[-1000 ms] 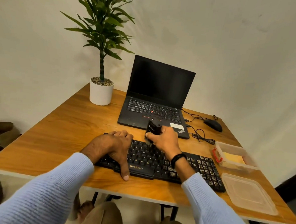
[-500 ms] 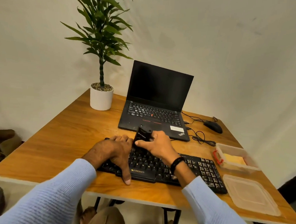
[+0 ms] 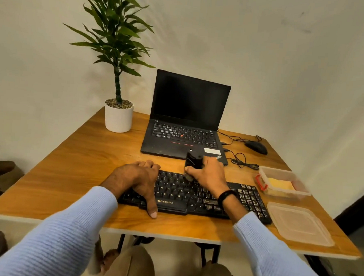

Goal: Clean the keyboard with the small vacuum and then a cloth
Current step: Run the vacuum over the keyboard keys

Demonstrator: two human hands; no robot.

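A black keyboard [image 3: 196, 198] lies across the front of the wooden table [image 3: 72, 169]. My right hand [image 3: 208, 175] grips a small black vacuum [image 3: 193, 161] held upright, its brush end down on the keyboard's upper key rows near the middle. My left hand [image 3: 138, 179] rests flat over the keyboard's left end, thumb stretched down past its front edge. A yellow cloth [image 3: 280, 184] lies inside a clear plastic box [image 3: 285, 176] to the right of the keyboard.
An open black laptop [image 3: 186, 121] stands just behind the keyboard. A white potted plant [image 3: 118, 118] is at the back left. A black mouse [image 3: 256, 147] and its cable lie at the back right. The box's clear lid [image 3: 297, 224] rests near the front right corner.
My right hand has swept the vacuum left along the top key rows and back to the right. My left hand has stayed on the keyboard's left end.
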